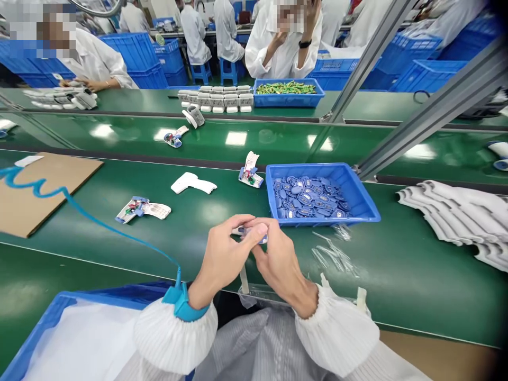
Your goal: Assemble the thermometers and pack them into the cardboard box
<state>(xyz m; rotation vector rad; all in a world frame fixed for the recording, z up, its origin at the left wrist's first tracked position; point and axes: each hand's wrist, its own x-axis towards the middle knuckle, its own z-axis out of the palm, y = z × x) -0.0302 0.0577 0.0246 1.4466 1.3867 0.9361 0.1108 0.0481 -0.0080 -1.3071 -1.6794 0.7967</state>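
Observation:
My left hand [227, 254] and my right hand [278, 256] meet over the front of the green bench, both closed around a small white-and-blue part [262, 239]. Fingers cover most of it, so its exact kind is hidden. Just beyond my right hand stands a blue bin [371, 216] full of blue plastic pieces [307, 197]. Left of that bin lies an opened thermometer-gun half [250, 172] with wires showing. A plain white gun-shaped shell [193, 182] rests farther left, and another wired half [143, 208] is nearer on the left.
Thin clear strips [333, 255] lie right of my hands, with stacked white shells [456, 214] farther right. A blue coiled cord [119, 230] runs from my left wristband across cardboard [47, 185]. Metal posts [428, 106] slant at right. Co-workers sit across the moving-line bench.

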